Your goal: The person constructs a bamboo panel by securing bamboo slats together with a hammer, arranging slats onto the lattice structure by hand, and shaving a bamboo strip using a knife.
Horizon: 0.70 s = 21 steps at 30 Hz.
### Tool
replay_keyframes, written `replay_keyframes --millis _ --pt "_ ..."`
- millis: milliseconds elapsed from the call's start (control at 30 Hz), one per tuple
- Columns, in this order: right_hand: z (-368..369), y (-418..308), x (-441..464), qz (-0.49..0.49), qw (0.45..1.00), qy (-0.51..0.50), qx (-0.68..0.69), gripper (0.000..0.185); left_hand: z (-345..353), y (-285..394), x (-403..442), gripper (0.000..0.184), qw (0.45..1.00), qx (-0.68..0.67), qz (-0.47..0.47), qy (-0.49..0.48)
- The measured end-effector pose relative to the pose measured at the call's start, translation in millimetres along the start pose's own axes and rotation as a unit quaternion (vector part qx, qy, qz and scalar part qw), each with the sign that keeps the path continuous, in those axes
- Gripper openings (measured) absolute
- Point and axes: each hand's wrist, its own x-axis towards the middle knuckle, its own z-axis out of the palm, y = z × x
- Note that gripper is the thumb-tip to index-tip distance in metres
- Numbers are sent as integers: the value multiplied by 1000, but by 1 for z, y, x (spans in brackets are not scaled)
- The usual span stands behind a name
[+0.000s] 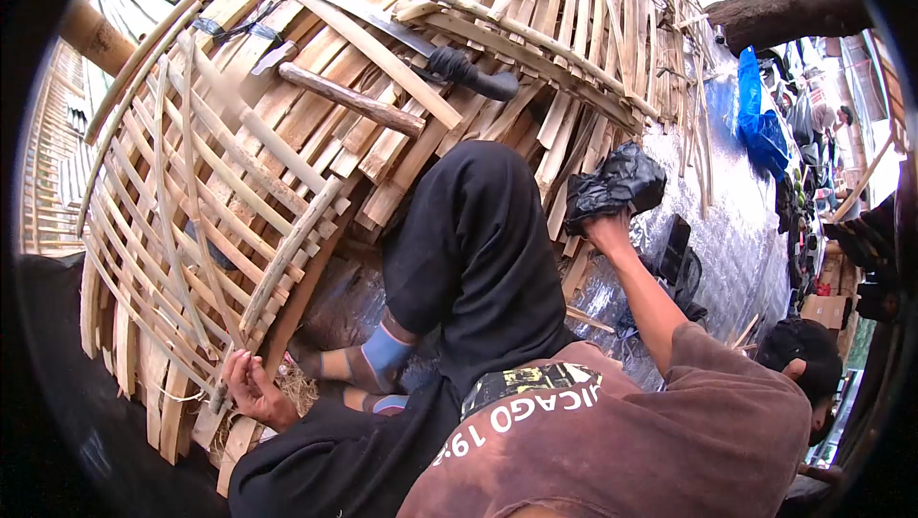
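Observation:
At the lower left, my left hand (pixel 256 392) is beside the lower corner of a curved panel of bamboo slats (pixel 196 221). Its fingers are curled together; anything between them is too small to make out. My right hand (pixel 604 229) reaches out past my raised knee, closed on a crumpled black plastic bag (pixel 617 185). Across the wooden strips beyond my knee lies a machete (pixel 368 19) with a black handle. Nearer to me rests a tool with a round wooden handle (pixel 349 97) and a small metal head.
A second slatted bamboo panel (pixel 564 35) lies at the top. Shiny plastic sheeting (pixel 732 202) covers the ground at right, with a blue plastic bag (pixel 760 121) beyond. A thick log (pixel 794 11) juts in at upper right. Another person's head (pixel 803 374) shows at right.

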Motion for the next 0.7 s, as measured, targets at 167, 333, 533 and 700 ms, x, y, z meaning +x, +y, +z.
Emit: replay_keyframes --millis 167,333,533,700 --pt "-26 -25 11 57 993 -93 54 51 4 3 0 17 1000 3 1 5" --pt "7 14 11 -6 980 -198 20 40 6 4 -2 17 1000 -9 -29 -2" --pt "40 35 9 -53 975 -213 -40 35 8 17 2 15 999 44 -24 -9" --pt "17 29 19 -7 949 -316 21 35 11 17 2 15 999 27 -35 -17"
